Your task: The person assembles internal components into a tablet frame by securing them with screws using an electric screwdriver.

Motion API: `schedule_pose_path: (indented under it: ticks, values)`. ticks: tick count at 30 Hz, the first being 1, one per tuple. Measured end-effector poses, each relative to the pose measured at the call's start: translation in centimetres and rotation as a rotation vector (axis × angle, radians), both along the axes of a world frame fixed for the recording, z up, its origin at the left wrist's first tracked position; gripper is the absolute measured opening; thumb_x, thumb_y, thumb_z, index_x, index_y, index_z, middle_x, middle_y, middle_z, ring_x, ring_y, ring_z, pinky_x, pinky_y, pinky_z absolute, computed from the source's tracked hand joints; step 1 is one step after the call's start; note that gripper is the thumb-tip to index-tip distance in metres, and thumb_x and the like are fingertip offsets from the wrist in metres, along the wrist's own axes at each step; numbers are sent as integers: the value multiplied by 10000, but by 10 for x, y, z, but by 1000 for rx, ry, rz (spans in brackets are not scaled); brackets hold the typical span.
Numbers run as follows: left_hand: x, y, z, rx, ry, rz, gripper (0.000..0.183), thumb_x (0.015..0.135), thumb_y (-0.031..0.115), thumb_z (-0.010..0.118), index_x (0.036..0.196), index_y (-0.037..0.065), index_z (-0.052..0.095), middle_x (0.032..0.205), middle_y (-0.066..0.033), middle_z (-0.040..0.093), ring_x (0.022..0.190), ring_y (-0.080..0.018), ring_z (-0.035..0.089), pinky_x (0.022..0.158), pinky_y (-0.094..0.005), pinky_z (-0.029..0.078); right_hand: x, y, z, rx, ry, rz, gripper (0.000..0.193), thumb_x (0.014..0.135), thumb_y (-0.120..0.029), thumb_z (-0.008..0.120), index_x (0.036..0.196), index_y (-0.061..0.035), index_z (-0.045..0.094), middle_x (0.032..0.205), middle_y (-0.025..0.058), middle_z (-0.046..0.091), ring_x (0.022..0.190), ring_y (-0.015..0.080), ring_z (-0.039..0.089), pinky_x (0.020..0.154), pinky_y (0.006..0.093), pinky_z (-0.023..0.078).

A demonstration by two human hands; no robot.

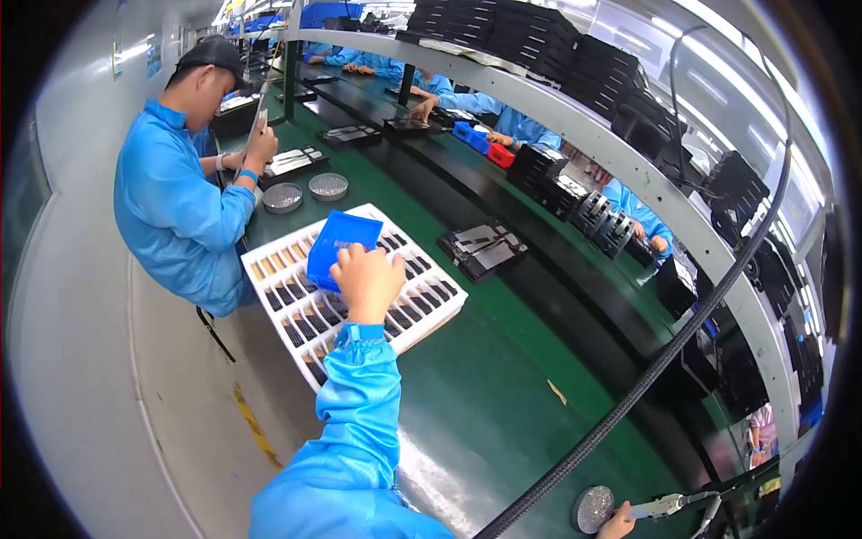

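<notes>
My left hand [366, 283], in a light blue sleeve, is over the near right part of a small blue bin [324, 261]. Its fingers are bent and closed; what they grip is hidden. Small shiny pieces lie in the bin. Under it is a white compartment tray [278, 337] with rows of dark, flat strips and some tan ones. At the bottom edge part of my right hand [618, 523] shows beside a round clear dish [593, 509] of small pieces. A grey-white metal piece [660, 508] is right next to it; the right hand's grip cannot be made out.
A co-worker [184, 198] in blue sits at the left, near two round dishes [328, 187]. A black device with silver parts [483, 249] lies on the green-topped bench [503, 359]. A thick black cable [628, 404] crosses the right side. Black cases fill the shelf [539, 85]; more workers are beyond.
</notes>
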State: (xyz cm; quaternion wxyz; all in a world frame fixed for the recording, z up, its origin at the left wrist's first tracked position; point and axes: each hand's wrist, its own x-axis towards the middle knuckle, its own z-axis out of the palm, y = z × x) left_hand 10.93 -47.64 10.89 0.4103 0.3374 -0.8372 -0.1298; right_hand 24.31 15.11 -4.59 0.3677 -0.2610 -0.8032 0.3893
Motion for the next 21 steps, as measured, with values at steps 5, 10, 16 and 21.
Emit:
schedule_pose_path:
  ticks: [5, 10, 16, 21]
  values:
    - [-17, -4, -19, 77, -167, -59, 276, 793, 296, 623, 783, 31, 701, 980, -127, 614, 921, -317, 581, 766, -451, 457, 2, -13, 6, -40, -51, -4, 419, 836, -292, 693, 916, 117, 645, 899, 217, 672, 792, 270, 615, 741, 382, 498]
    - [-8, -6, -15, 144, -164, -96, 295, 812, 297, 589, 777, 28, 705, 918, -139, 657, 870, -337, 626, 741, -472, 479, 3, -9, 2, -75, 58, 38, 414, 833, -279, 694, 944, 116, 641, 924, 225, 668, 825, 277, 616, 763, 382, 496]
    - [12, -1, 10, 289, -275, -177, 393, 828, 370, 558, 783, 8, 702, 925, -177, 668, 834, -360, 646, 725, -463, 498, 1, -11, 5, -74, 2, 2, 408, 831, -290, 696, 882, 113, 654, 847, 202, 678, 741, 250, 610, 698, 377, 495]
    - [16, -4, 13, 351, -302, -115, 406, 829, 397, 560, 828, 21, 715, 1050, -191, 648, 1035, -369, 584, 901, -536, 407, 2, -16, 11, -104, -4, 32, 396, 831, -284, 697, 870, 108, 657, 835, 190, 678, 729, 240, 602, 683, 372, 491]
